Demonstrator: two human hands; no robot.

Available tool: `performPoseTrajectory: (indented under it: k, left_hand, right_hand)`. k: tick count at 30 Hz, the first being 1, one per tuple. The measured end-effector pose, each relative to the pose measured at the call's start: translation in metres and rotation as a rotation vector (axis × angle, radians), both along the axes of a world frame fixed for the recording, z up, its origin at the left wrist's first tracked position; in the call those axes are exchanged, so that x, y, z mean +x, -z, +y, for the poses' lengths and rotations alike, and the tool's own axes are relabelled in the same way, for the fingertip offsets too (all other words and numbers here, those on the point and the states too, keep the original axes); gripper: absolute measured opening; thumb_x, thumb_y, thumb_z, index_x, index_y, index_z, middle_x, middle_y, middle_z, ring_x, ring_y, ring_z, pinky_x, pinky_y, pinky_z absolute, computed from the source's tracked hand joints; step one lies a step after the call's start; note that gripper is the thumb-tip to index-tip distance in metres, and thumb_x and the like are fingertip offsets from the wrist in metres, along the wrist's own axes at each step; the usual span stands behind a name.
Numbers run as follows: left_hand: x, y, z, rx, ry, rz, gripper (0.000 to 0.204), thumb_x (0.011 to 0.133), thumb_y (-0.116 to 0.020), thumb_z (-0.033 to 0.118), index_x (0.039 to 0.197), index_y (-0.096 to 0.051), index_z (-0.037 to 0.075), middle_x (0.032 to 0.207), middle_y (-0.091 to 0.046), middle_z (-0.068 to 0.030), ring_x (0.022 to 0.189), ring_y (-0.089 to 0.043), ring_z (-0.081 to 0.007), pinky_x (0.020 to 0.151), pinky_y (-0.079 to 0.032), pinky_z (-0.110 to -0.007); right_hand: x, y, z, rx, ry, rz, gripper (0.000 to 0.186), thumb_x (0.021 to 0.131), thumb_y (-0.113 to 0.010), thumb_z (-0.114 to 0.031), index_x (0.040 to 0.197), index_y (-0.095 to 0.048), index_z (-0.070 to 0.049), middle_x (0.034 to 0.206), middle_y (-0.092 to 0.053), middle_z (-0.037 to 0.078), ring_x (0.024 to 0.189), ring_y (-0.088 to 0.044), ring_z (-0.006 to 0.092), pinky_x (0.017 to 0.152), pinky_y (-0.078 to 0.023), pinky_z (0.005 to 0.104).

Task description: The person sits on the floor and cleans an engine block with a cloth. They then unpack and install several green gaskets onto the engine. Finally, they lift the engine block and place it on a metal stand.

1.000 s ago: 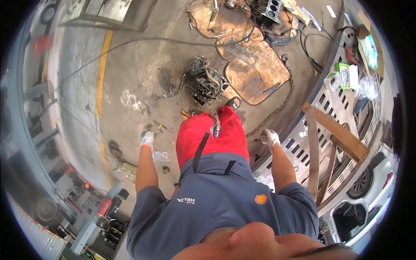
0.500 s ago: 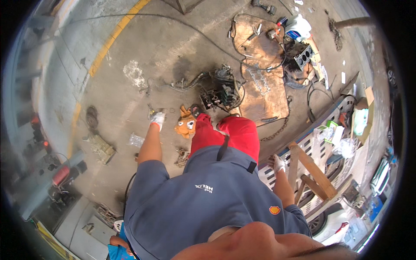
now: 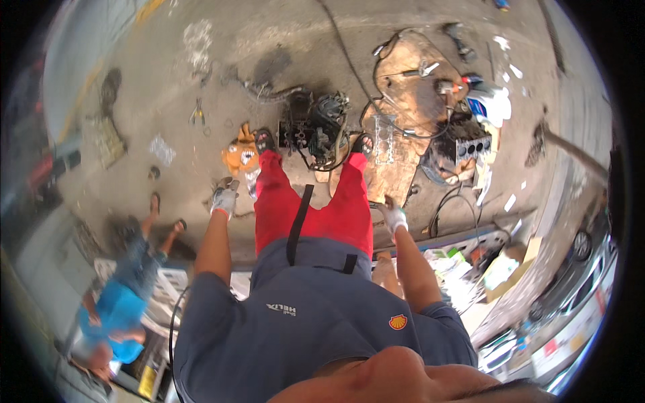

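Observation:
My left hand (image 3: 224, 197), in a white glove, hangs beside my left leg with its fingers loosely apart and nothing in them. My right hand (image 3: 393, 215), gloved too, is out beside my right leg, open and holding nothing. Between my sandalled feet sits a dark engine part (image 3: 312, 127) with hoses around it. By my left foot lies an orange cloth thing with a cartoon face (image 3: 240, 153). Farther left, a pair of pliers (image 3: 197, 113) rests on the floor. A metal gasket (image 3: 384, 140) lies on the brown cardboard (image 3: 406, 57) at the right.
An engine block (image 3: 467, 142) and a white bottle (image 3: 494, 106) stand at the right. A power tool (image 3: 459, 41) lies farther back, and a black hose (image 3: 346, 50) crosses the floor. Behind me at the left is a person in blue (image 3: 121, 302). A cardboard box (image 3: 514, 269) is at the right.
My left hand has come away from the pliers and back toward my leg. My view has turned, and the person in blue shows more fully at the left. My feet straddle the engine part.

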State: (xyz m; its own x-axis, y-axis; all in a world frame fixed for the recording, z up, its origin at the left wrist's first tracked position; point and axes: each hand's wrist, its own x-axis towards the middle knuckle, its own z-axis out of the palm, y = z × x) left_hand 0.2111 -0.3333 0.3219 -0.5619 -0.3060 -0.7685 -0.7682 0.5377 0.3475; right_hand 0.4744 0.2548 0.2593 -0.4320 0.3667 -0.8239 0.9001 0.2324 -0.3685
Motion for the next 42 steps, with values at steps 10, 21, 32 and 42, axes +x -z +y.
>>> performPoseTrajectory:
  k: [10,21,32,42]
  left_hand:
    - [0.213,0.026,0.1,-0.158,-0.211,-0.028,0.057,0.103,-0.062,0.041,0.149,-0.051,0.009,0.123,-0.071,-0.0203,0.113,-0.068,-0.0364,0.1,-0.052,-0.042]
    - [0.28,0.097,0.107,0.191,-0.541,-0.099,0.053,0.106,-0.06,0.034,0.148,-0.051,0.002,0.141,-0.062,-0.0139,0.13,-0.058,-0.0266,0.111,-0.045,-0.036]
    - [0.349,0.141,0.089,0.437,-0.838,0.001,0.05,0.105,-0.062,0.032,0.144,-0.053,0.002,0.125,-0.068,-0.0155,0.122,-0.065,-0.0244,0.102,-0.051,-0.036]
    - [0.33,0.14,0.122,0.359,-0.705,-0.118,0.052,0.105,-0.066,0.029,0.147,-0.053,0.002,0.142,-0.064,-0.0152,0.132,-0.06,-0.0242,0.112,-0.046,-0.035]
  right_hand:
    - [-0.33,-0.005,-0.055,0.225,-1.614,0.146,0.074,0.088,-0.073,-0.03,0.155,-0.048,-0.013,0.156,-0.05,0.017,0.146,-0.044,0.0365,0.12,-0.039,0.0474]
    - [-0.35,0.13,-0.084,0.24,-2.2,0.367,0.035,0.093,-0.06,-0.02,0.127,-0.066,-0.011,0.138,-0.065,0.013,0.138,-0.053,0.0303,0.122,-0.034,0.0454]
    - [-0.343,0.167,-0.095,0.364,-2.449,0.077,0.043,0.09,-0.06,-0.021,0.132,-0.068,-0.016,0.137,-0.067,0.009,0.138,-0.055,0.0266,0.124,-0.03,0.0466]
    - [-0.349,0.148,-0.121,0.186,-2.306,0.19,0.033,0.088,-0.065,-0.031,0.114,-0.073,-0.012,0.122,-0.072,0.013,0.122,-0.063,0.0307,0.115,-0.04,0.0426]
